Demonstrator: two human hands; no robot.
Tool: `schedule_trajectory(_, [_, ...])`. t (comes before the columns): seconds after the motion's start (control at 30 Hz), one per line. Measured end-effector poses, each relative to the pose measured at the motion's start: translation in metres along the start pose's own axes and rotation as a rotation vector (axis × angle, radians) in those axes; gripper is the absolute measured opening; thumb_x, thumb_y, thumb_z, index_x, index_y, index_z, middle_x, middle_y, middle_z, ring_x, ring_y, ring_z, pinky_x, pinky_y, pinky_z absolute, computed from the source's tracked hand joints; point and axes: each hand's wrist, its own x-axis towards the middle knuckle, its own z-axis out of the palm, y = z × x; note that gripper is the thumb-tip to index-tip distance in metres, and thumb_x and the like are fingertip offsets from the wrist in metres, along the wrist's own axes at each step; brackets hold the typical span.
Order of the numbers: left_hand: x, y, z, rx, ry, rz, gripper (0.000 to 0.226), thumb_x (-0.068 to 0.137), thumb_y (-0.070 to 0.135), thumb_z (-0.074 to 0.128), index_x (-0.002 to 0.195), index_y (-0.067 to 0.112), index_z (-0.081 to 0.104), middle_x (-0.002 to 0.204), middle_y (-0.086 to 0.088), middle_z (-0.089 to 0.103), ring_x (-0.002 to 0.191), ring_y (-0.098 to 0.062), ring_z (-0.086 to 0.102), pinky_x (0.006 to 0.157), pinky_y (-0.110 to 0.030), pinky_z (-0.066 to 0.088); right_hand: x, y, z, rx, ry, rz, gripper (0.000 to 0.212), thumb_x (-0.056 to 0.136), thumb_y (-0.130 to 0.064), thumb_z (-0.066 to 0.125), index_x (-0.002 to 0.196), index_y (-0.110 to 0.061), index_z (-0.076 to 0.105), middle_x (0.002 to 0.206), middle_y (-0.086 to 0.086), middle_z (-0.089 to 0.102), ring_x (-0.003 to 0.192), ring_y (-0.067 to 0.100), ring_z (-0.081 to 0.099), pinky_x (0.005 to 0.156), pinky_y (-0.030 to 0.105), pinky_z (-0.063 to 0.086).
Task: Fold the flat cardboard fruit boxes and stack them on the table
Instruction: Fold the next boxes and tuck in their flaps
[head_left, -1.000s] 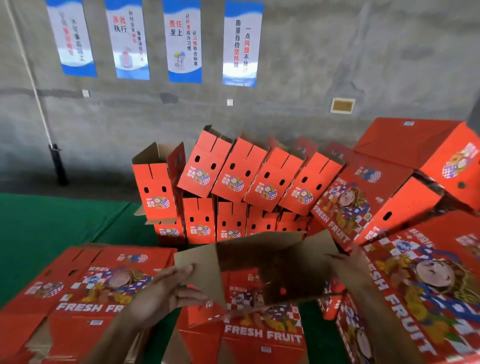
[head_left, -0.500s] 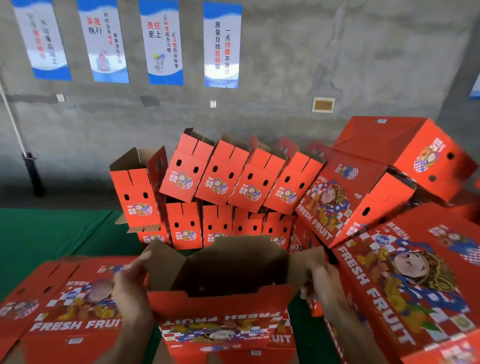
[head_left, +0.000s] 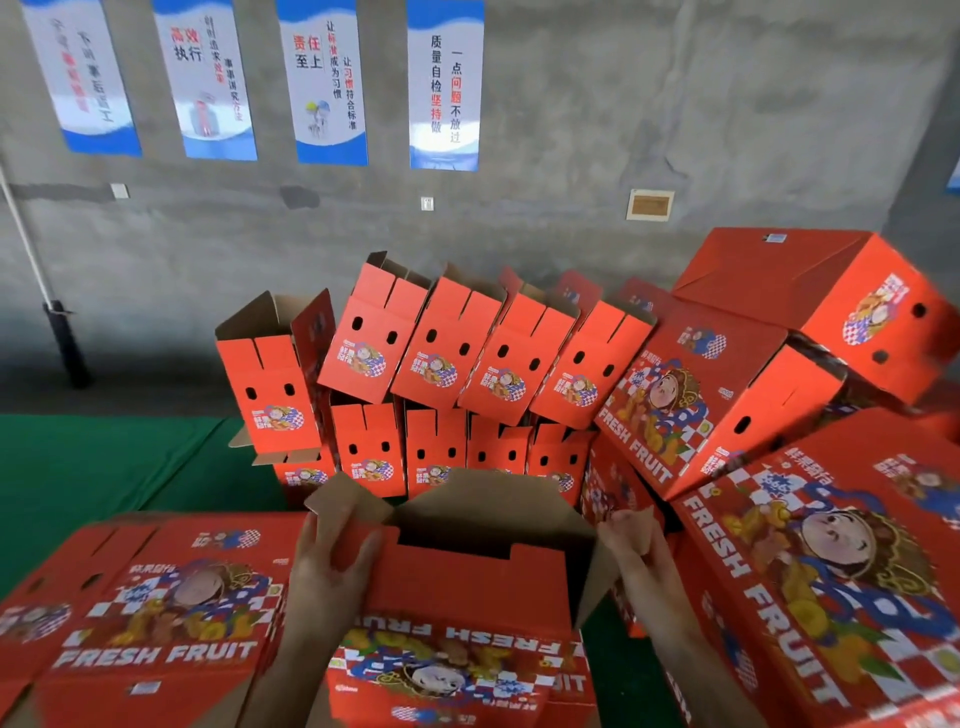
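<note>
Both hands (head_left: 332, 577) hold the opened box (head_left: 467, 613) mouth-up, lengthwise left-right.

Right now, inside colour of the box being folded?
Plain brown cardboard inside the box; red outside. Head view.

Red boxes (head_left: 457, 587) w/ blue-white checker print, brown insides; green table (head_left: 104, 467).

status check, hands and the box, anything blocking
Left hand grips left flap of the half-opened box. Right hand holds the right flap. Flat stack at left, folded boxes crowd the right.
</note>
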Motion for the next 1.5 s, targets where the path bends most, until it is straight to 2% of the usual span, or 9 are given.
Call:
schedule_trajectory(0.2, [0.021,0.013,0.004,0.11,-0.059,-0.103,0.084,0.091,0.043,0.073,0.159,0.025,0.028,0.153,-0.011,0.041,0.129,-0.034,0.052,0.098,-0.052,0.054,0.0,0.005,0.006,-0.023,-0.069,-0.118,0.079,0.076,-0.049,0.083,0.141,-0.049,0.038,0.131,-0.031,0.05,0.117,-0.017,0.046,0.096,0.022,0.039])
schedule_trajectory(0.33, [0.01,0.033,0.024,0.202,-0.052,0.056,0.072,0.087,0.042,0.078,0.15,0.038,0.042,0.149,0.002,0.032,0.126,-0.021,0.05,0.092,-0.043,0.056,-0.004,0.006,0.025,-0.212,-0.124,-0.213,0.071,0.069,-0.091,0.06,0.13,-0.058,0.049,0.131,-0.039,0.049,0.123,-0.016,0.044,0.098,0.021,0.037])
schedule_trajectory(0.47, [-0.004,0.035,0.039,0.316,0.027,0.294,0.04,0.09,0.019,0.075,0.128,0.031,0.068,0.116,0.02,0.039,0.114,-0.017,0.052,0.07,-0.037,0.06,-0.004,0.009,0.036,-0.359,-0.123,-0.34,0.057,0.085,-0.085,0.048,0.134,-0.055,0.05,0.128,-0.038,0.052,0.123,-0.015,0.047,0.096,0.017,0.039])
schedule_trajectory(0.63, [0.005,0.033,0.032,0.33,-0.18,0.666,0.076,0.085,-0.009,0.053,0.149,0.031,0.052,0.155,0.013,0.047,0.141,-0.016,0.046,0.109,-0.044,0.045,0.018,0.003,0.035,-0.434,-0.12,-0.297,0.025,0.096,-0.055,0.061,0.12,-0.046,0.062,0.115,-0.026,0.063,0.106,-0.003,0.064,0.087,0.031,0.058])
schedule_trajectory(0.8, [0.001,0.02,0.03,0.304,-0.205,0.587,0.064,0.098,0.018,0.046,0.156,0.042,0.032,0.139,0.02,0.051,0.121,-0.006,0.053,0.098,-0.031,0.046,0.041,-0.007,0.038,-0.381,0.034,-0.082,0.071,0.081,-0.08,0.057,0.129,-0.027,0.061,0.114,-0.002,0.071,0.097,0.007,0.067,0.078,0.023,0.049])
schedule_trajectory(0.93, [-0.001,0.021,0.036,0.549,-0.136,0.711,0.031,0.1,0.044,0.042,0.113,0.036,0.068,0.117,0.019,0.062,0.109,-0.009,0.06,0.094,-0.028,0.045,0.039,0.005,0.052,-0.773,0.09,-0.313,0.072,0.088,-0.075,0.055,0.145,-0.031,0.046,0.121,-0.013,0.061,0.112,0.009,0.06,0.092,0.035,0.05])
schedule_trajectory(1.17, [0.004,0.036,0.045,0.542,-0.158,0.586,0.036,0.092,0.034,0.033,0.108,0.025,0.064,0.111,0.014,0.059,0.103,-0.011,0.054,0.087,-0.035,0.046,0.019,0.025,0.023,-0.818,-0.4,-0.509,0.049,0.091,-0.088,0.023,0.139,-0.076,0.03,0.141,-0.051,0.034,0.123,-0.027,0.037,0.092,0.005,0.033])
schedule_trajectory(1.27, [0.003,0.033,0.052,0.518,-0.074,0.627,0.023,0.092,0.027,0.039,0.102,0.021,0.059,0.101,0.01,0.056,0.088,-0.014,0.055,0.071,-0.031,0.045,0.019,0.024,0.02,-0.897,-0.423,-0.428,0.053,0.091,-0.088,0.017,0.142,-0.075,0.025,0.153,-0.045,0.02,0.135,-0.023,0.024,0.108,0.017,0.029])
schedule_trajectory(1.5, [0.012,0.023,0.072,0.764,-0.422,0.505,0.049,0.101,0.053,0.038,0.15,0.051,0.038,0.169,0.016,0.009,0.156,-0.011,0.005,0.116,-0.051,0.027,0.029,0.027,0.046,-1.33,-0.307,-0.243,0.083,0.097,-0.064,0.049,0.162,-0.038,0.004,0.152,0.002,0.04,0.139,0.025,0.038,0.117,0.046,0.03])
